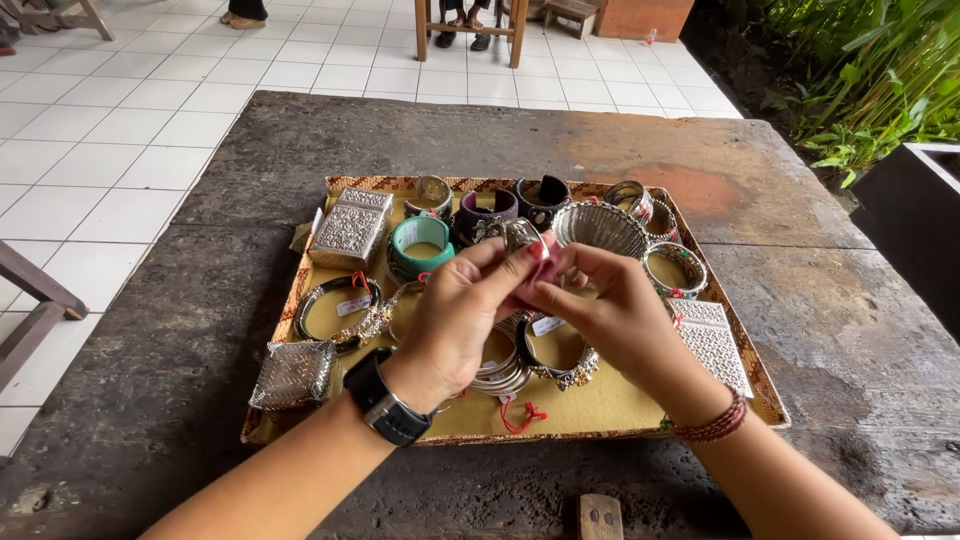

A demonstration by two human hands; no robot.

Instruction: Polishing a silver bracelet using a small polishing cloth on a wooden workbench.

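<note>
**Both hands pinched together over the jewellery tray**

Raised above the tray, wrists angled inward, fingertips meeting at centre. Left hand, black watch on the wrist, fingers curled and nipped shut on a small pink piece. Right hand, beaded bracelet at the wrist, pinching the same piece from the other side. Mostly hidden between the fingertips, so hard to identify. Held just in front of the silver woven bowl, above the bangles.

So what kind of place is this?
Probably a jewellery craft stall or workshop on an open patio: a tray of tagged bangles on a worn wooden table, white floor tiles, garden plants alongside.
</note>
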